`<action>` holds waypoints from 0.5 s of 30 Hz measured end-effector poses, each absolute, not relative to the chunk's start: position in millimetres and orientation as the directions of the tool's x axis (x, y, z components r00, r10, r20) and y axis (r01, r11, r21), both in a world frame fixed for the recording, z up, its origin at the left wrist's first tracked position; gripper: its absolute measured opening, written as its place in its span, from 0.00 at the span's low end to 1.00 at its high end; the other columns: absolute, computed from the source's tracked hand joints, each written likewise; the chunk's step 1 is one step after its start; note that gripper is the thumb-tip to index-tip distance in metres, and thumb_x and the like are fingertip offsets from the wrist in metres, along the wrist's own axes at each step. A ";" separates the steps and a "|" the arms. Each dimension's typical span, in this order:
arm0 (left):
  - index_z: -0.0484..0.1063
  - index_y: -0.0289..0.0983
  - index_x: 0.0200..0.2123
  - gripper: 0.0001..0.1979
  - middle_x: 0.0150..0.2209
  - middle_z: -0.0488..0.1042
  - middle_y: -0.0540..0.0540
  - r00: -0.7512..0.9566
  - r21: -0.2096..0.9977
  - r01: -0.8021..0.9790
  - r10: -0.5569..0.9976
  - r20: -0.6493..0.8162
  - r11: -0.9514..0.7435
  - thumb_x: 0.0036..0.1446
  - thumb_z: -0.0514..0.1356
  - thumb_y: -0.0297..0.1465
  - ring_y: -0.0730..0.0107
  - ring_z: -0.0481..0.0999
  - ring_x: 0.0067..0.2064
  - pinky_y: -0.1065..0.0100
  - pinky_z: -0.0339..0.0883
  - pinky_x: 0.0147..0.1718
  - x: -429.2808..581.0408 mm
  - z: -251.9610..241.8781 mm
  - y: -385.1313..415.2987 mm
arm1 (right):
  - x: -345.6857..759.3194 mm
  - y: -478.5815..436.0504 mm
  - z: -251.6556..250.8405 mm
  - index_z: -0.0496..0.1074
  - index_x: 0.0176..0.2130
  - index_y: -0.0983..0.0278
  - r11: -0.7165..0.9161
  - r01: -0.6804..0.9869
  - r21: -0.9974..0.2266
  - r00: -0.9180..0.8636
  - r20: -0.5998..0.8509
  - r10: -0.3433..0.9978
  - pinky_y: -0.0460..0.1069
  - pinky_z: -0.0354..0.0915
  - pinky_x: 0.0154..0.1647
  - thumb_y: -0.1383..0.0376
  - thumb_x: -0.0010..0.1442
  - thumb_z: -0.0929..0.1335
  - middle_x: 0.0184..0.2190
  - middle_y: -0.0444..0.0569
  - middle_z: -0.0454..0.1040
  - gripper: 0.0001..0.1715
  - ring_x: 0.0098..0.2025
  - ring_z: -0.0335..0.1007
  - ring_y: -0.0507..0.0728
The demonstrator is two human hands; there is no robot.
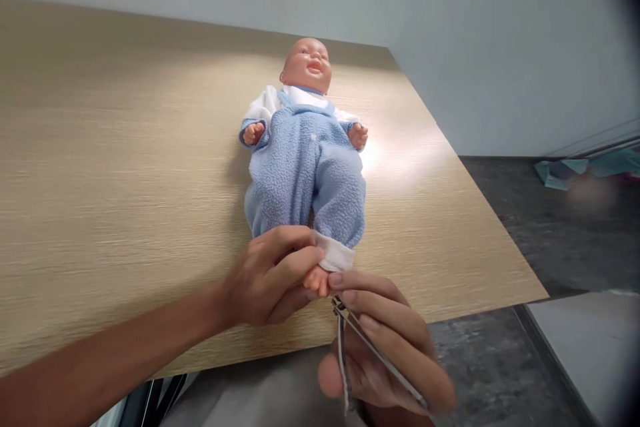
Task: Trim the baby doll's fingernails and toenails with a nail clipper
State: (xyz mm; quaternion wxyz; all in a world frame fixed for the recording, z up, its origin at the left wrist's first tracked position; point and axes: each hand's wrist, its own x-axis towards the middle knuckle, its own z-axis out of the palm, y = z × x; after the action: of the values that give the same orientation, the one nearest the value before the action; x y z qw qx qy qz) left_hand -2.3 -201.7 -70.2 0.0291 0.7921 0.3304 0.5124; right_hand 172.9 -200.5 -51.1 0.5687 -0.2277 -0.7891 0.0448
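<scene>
A baby doll [290, 160] in blue fleece overalls with white sleeves lies on its back, its head away from me. My left hand [277, 273] is closed around the doll's lower leg at the white cuff [336, 255]. Below that cuff the bare foot [317, 280] pokes out, toes towards me. My right hand [395, 340] grips metal nail clippers [342, 357], their lever spread away from the body. The clipper head is right by the toes; whether it touches them I cannot tell. The doll's other foot is hidden behind my left hand.
The doll rests on a light wood-grain table [125, 167], whose right edge slants towards me. Beyond it are a grey wall [450, 27] and a dark floor [540, 233]. Turquoise items [560, 173] lie on the floor at the far right.
</scene>
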 end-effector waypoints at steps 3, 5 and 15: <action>0.66 0.32 0.49 0.11 0.40 0.71 0.39 0.253 0.413 0.478 0.572 0.780 -0.775 0.71 0.49 0.32 0.64 0.75 0.43 0.65 0.78 0.38 -2.9 -68.8 -201.5 | 167.7 -194.6 -53.5 0.69 0.41 0.62 0.914 0.256 -0.314 -0.119 0.928 0.352 0.51 0.80 0.24 0.55 0.65 0.70 0.34 0.46 0.76 0.13 0.30 0.79 0.55; 0.66 0.32 0.49 0.12 0.40 0.70 0.39 0.249 0.424 0.469 0.577 0.778 -0.774 0.71 0.49 0.33 0.64 0.75 0.43 0.65 0.77 0.38 -3.1 -68.2 -201.6 | 163.7 -193.7 -52.6 0.70 0.41 0.63 0.910 0.231 -0.345 -0.091 0.923 0.373 0.51 0.80 0.25 0.55 0.64 0.71 0.34 0.47 0.77 0.15 0.30 0.78 0.55; 0.66 0.33 0.49 0.12 0.41 0.69 0.40 0.251 0.437 0.460 0.585 0.771 -0.773 0.71 0.49 0.34 0.64 0.74 0.43 0.65 0.76 0.39 -2.2 -69.0 -201.4 | 159.4 -196.0 -43.1 0.72 0.42 0.71 0.887 0.091 -0.453 -0.097 0.882 0.461 0.52 0.79 0.31 0.59 0.63 0.73 0.32 0.50 0.77 0.16 0.33 0.78 0.55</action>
State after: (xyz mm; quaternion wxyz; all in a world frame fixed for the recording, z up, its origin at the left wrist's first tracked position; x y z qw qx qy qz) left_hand -2.2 -201.4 -69.0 0.0606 0.7886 0.3314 0.5144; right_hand 159.4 -196.0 -43.1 0.6445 -0.1900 -0.7266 0.1435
